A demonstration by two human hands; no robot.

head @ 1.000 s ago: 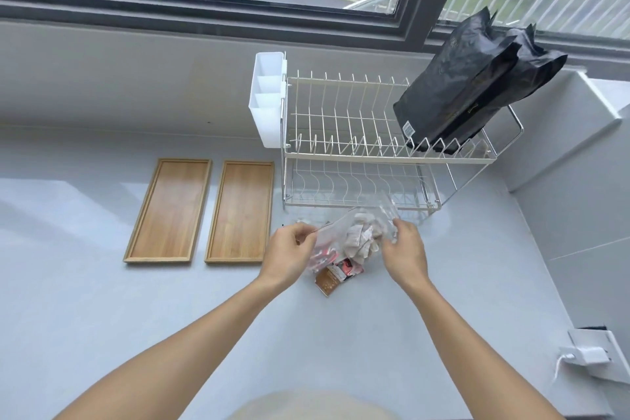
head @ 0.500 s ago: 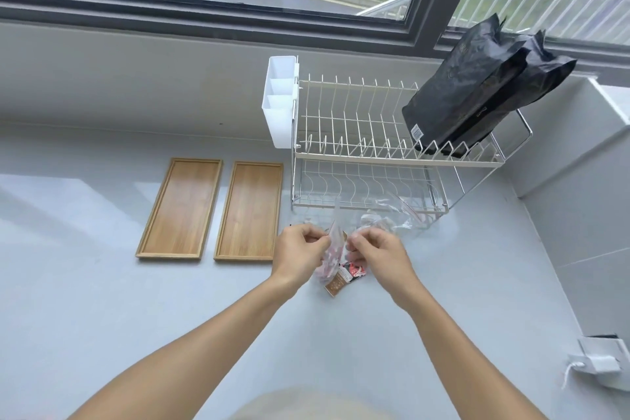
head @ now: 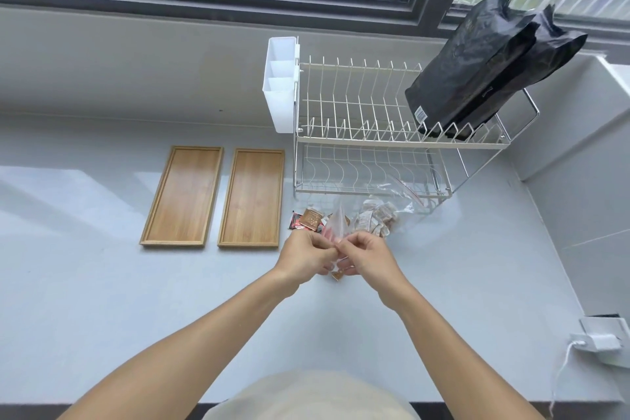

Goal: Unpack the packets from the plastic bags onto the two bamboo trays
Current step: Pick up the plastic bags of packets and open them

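Two bamboo trays lie side by side on the grey counter, the left tray [head: 184,196] and the right tray [head: 254,197], both bare. My left hand [head: 305,257] and my right hand [head: 366,261] meet in front of me, both pinching the rim of a clear plastic bag [head: 335,223] that stands up between them. Red and brown packets [head: 306,219] lie on the counter just behind my left hand, and one brown packet [head: 338,274] shows under my fingers. A second clear bag [head: 378,216] full of pale packets lies by the rack.
A white two-tier dish rack [head: 375,143] stands behind the bags, with a white cutlery holder [head: 280,85] on its left and two black pouches [head: 487,68] on top. A charger with cable [head: 595,341] sits at the right wall.
My hands have come together and nearer to me, gripping one bag's rim. The bag of pale packets now lies on the counter, and red and brown packets lie loose behind my left hand.
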